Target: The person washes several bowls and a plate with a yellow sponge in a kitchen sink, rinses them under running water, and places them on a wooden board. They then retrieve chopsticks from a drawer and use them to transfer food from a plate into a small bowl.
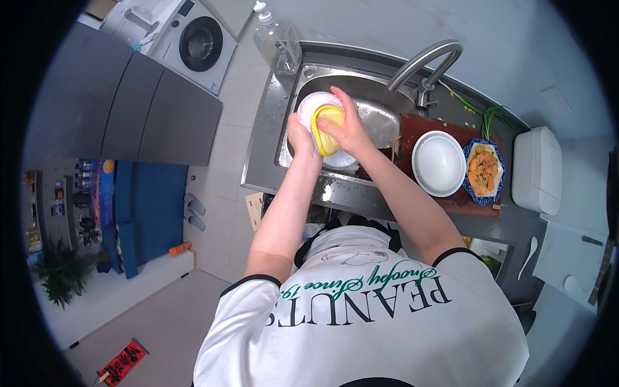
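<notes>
Grey counter [263,142]; steel sink [382,121] set into it, brown board [418,128] laid to the right. On the board, a white bowl [440,165] is placed left of a blue-rimmed plate [474,192] of food. Over the sink, a pale bowl [314,101] is held by the left hand [302,138], finger spread not tellable. Yellow sponge [327,142] is pressed to it by the right hand [349,129], thumb on the sponge, fingers wrapped at the right.

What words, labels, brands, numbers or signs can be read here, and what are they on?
Described without copying the wording:
White T-shirt: large black capitals and green script, upside down in this view.
Red banner, lower left: bold black characters.
Washing machine: any markings are too small to read.
</notes>
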Motion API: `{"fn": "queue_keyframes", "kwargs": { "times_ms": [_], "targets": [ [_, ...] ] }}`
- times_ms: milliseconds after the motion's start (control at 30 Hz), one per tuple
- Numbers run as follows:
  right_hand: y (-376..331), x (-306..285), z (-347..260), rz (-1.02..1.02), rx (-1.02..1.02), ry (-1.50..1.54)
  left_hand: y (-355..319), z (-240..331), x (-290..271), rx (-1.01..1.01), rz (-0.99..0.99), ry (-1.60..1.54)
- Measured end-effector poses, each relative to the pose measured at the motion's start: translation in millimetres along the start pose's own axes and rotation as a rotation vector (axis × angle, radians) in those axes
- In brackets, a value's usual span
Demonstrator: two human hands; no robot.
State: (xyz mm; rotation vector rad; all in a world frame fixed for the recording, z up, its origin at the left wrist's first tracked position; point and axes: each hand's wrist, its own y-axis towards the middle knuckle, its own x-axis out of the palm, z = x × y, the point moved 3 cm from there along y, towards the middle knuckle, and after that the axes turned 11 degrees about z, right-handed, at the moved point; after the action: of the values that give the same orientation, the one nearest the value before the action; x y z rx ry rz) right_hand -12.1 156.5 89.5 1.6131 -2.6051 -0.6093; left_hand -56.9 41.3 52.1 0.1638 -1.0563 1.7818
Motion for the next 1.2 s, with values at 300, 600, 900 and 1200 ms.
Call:
{"fn": "queue_keyframes", "kwargs": {
  "times_ms": [300,600,900,1200],
  "targets": [
    [6,9,14,-0.077,0.206,0.413,8,11,6,0.000,0.053,-0.113],
    [23,2,15,0.007,0.245,0.220,-2,-5,17,-0.036,-0.004,-0.116],
    [15,-5,0,-0.045,0.042,-0.026,2,1,8,0.003,-0.084,0.002],
    [4,7,13,0.178,0.373,0.496,-8,-2,24,-0.190,-0.014,-0.182]
  ]
}}
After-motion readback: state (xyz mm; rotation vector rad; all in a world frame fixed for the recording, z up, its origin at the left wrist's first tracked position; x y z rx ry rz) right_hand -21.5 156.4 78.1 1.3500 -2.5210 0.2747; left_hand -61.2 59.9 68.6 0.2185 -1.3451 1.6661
